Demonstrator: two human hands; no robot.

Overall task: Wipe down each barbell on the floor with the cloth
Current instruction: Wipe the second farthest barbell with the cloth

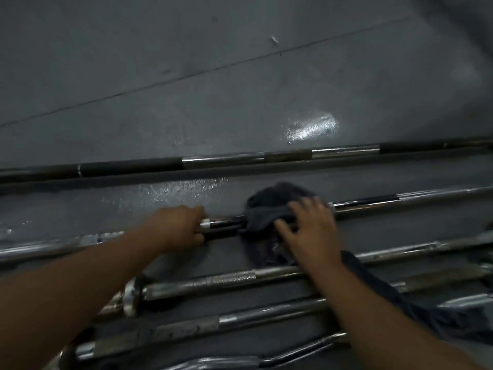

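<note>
Head view: my right hand (310,231), fingers spread, presses the dark cloth (266,209) flat over the barbell (373,205); my left hand (177,228), fingers curled round it, grips the same barbell just left of the cloth. This barbell lies on the grey floor (186,89), between one far bar (226,157) and several nearer bars (213,280) that pass under my forearms.

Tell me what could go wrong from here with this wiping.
1. The bar is round and may roll as the right hand presses the cloth on it. Only the left hand gripping it steadies it.
2. The cloth's tail seems to trail over the nearer bars and could snag there.
3. The floor shines as if wet, so footing may slip.
</note>
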